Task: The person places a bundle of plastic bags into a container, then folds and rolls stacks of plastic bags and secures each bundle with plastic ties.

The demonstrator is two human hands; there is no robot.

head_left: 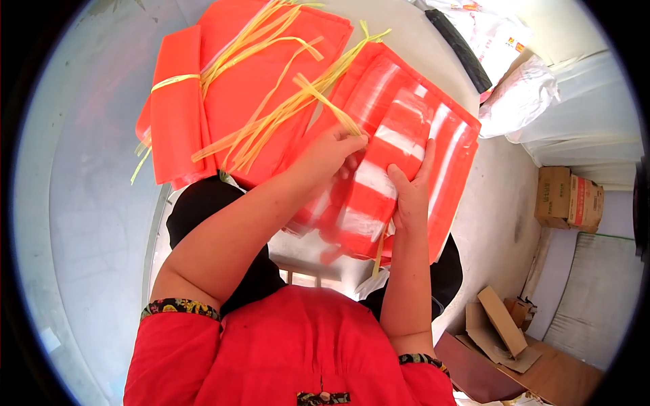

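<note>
My left hand (pixel 332 155) is closed, pinching the end of a yellow plastic tie strip (pixel 332 106) between thumb and fingers. My right hand (pixel 411 193) grips the right edge of a folded bundle of red-and-white striped plastic bags (pixel 384 166), its thumb lying on top. The bundle slants over a flat stack of similar striped bags (pixel 449 159). Beneath its lower end another yellow strip end (pixel 379 257) hangs down. More loose yellow strips (pixel 271 128) fan out left of my left hand, across plain red bags (pixel 244 88).
A rolled red bundle tied with a yellow strip (pixel 177 101) lies at the left. Back right are a dark bar-like object (pixel 459 51) and white sacks (pixel 521 95). Cardboard boxes (pixel 569 198) stand at the right; an opened carton (pixel 501 331) lies lower right.
</note>
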